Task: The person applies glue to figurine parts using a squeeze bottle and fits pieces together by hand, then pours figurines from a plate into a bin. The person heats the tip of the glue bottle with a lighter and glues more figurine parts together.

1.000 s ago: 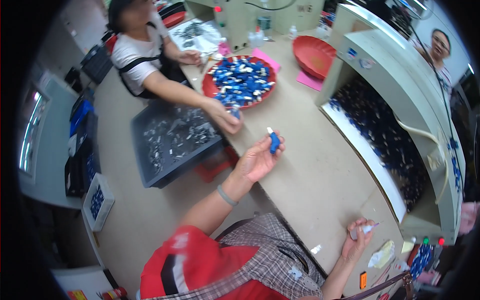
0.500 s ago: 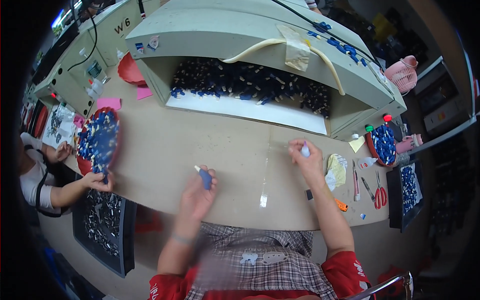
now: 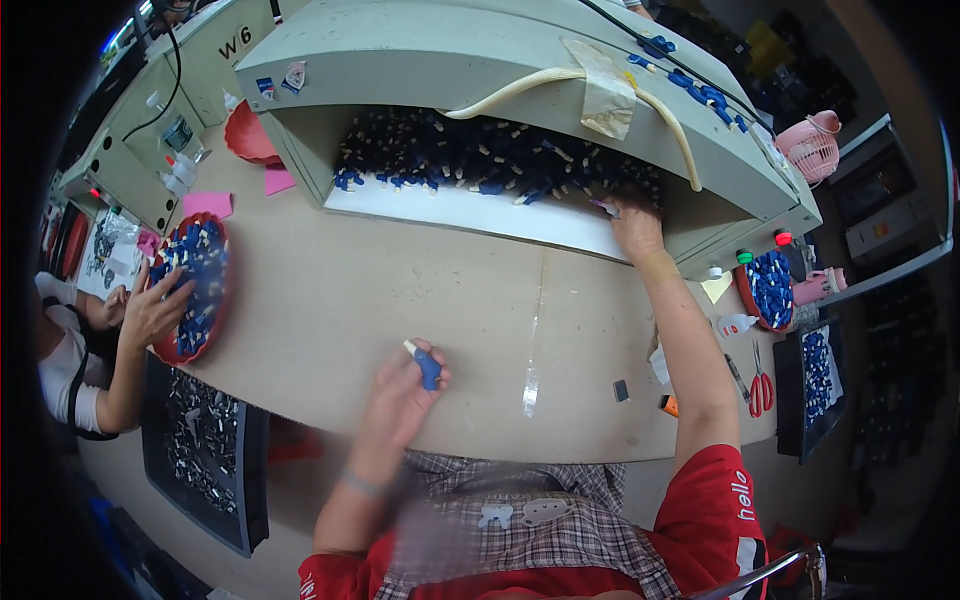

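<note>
Inside the pale cabinet (image 3: 420,75), the right hand (image 3: 637,228), formerly over the table (image 3: 450,280), now reaches the heap of blue pieces (image 3: 490,160); I cannot tell what its grip has closed on. Above the table's near side, the left hand (image 3: 400,392) still holds 1 white-tipped blue piece (image 3: 428,373), so the 2 hands seem to be working apart.

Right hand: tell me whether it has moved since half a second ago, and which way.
Yes. The right hand has moved forward, from over the tabletop into the opening of the grey-green housing, near its right end.
</note>
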Action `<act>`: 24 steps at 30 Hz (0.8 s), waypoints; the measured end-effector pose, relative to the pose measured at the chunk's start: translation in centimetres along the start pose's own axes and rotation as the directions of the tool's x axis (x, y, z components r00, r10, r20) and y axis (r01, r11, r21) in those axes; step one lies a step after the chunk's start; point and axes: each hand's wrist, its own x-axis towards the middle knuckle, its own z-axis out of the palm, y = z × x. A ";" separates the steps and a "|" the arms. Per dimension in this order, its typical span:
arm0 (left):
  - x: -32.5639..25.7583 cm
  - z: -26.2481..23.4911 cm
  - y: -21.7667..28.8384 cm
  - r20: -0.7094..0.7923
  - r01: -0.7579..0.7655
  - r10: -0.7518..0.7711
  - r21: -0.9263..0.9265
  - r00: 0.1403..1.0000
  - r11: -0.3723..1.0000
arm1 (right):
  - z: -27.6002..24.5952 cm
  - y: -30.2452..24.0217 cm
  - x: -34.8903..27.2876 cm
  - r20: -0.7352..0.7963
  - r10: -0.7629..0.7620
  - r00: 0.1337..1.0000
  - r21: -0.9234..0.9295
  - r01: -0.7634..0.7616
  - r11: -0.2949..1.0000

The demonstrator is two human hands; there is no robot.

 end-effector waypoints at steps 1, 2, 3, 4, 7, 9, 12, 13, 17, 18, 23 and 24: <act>0.1 0.1 0.0 0.005 0.004 -0.004 0.005 1.000 1.000 | -0.1 0.2 0.1 0.036 -0.006 0.999 -0.018 0.006 1.000; 0.0 -0.1 -0.1 -0.001 -0.001 0.001 0.004 1.000 1.000 | -0.2 0.2 0.0 0.040 -0.011 0.999 -0.015 0.012 1.000; 0.0 -0.2 -0.2 0.012 -0.009 0.009 0.012 1.000 1.000 | -0.3 0.3 -0.3 0.029 -0.019 0.999 0.086 0.016 0.996; 0.1 -0.2 -0.3 0.025 -0.016 0.015 0.022 1.000 1.000 | -0.4 0.4 -0.6 0.017 -0.022 1.000 0.187 0.019 0.982; -0.2 0.0 -0.3 0.001 -0.004 0.004 0.075 1.000 0.997 | -3.6 -3.7 -3.7 -0.062 -0.167 0.984 0.548 0.174 0.818; -0.5 -0.2 -0.5 0.005 -0.006 0.005 0.100 1.000 0.995 | -6.6 -7.1 -6.8 0.118 -0.113 0.987 0.739 -0.011 0.673; -1.2 0.5 -1.1 0.018 0.018 -0.021 0.141 1.000 0.990 | -7.4 -9.8 -11.5 0.331 -0.114 0.937 0.892 -0.271 0.362; -1.6 1.1 -1.5 0.009 0.037 -0.039 0.159 0.999 0.987 | -6.9 -10.2 -12.7 0.362 -0.145 0.921 0.918 -0.326 0.226; -1.3 2.7 -3.7 -0.038 0.144 -0.139 0.170 0.990 0.975 | -5.1 -13.2 -16.3 0.156 -0.202 0.967 0.868 -0.036 0.495; -0.6 2.8 -4.8 -0.056 0.068 -0.058 0.203 0.997 0.977 | -4.4 -13.7 -16.5 0.183 -0.193 0.964 0.870 -0.067 0.488; 0.4 4.1 -7.9 -0.022 -0.211 0.231 0.332 0.973 0.919 | -3.2 -13.6 -19.4 0.358 0.145 0.922 0.858 -0.386 0.337; 0.3 4.1 -8.0 0.069 -0.287 0.282 0.374 0.957 0.882 | -3.4 -13.6 -19.9 0.310 0.143 0.940 0.871 -0.341 0.353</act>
